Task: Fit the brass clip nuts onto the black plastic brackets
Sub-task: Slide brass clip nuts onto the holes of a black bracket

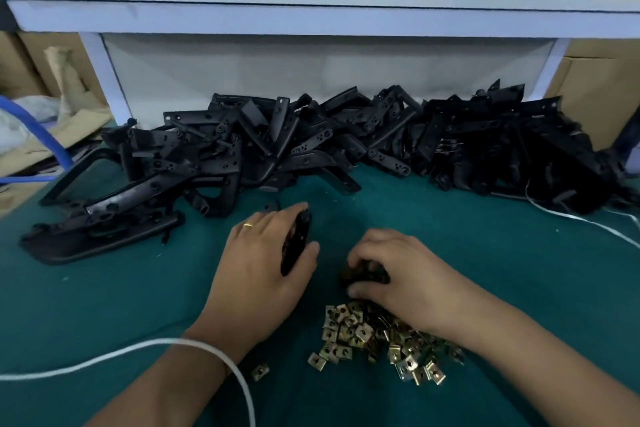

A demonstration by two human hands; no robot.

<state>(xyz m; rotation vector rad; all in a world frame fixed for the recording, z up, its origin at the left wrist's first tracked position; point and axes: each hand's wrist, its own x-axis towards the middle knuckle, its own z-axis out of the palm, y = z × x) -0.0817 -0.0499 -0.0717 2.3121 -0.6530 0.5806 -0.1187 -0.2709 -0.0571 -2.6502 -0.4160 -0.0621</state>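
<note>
Currently left hand (266, 260) grips a black plastic bracket (295, 242) on edge, thumb and fingers curled round it, on the green desk (485, 246). Right hand (398, 274) is curled over a small dark part (363, 274) at the far edge of the brass clip nuts (377, 340); whether it pinches a nut, cannot tell. Heap of loose brackets (311, 142) lies along the desk's back. White cord (138, 350) loops over the left wrist.
</note>
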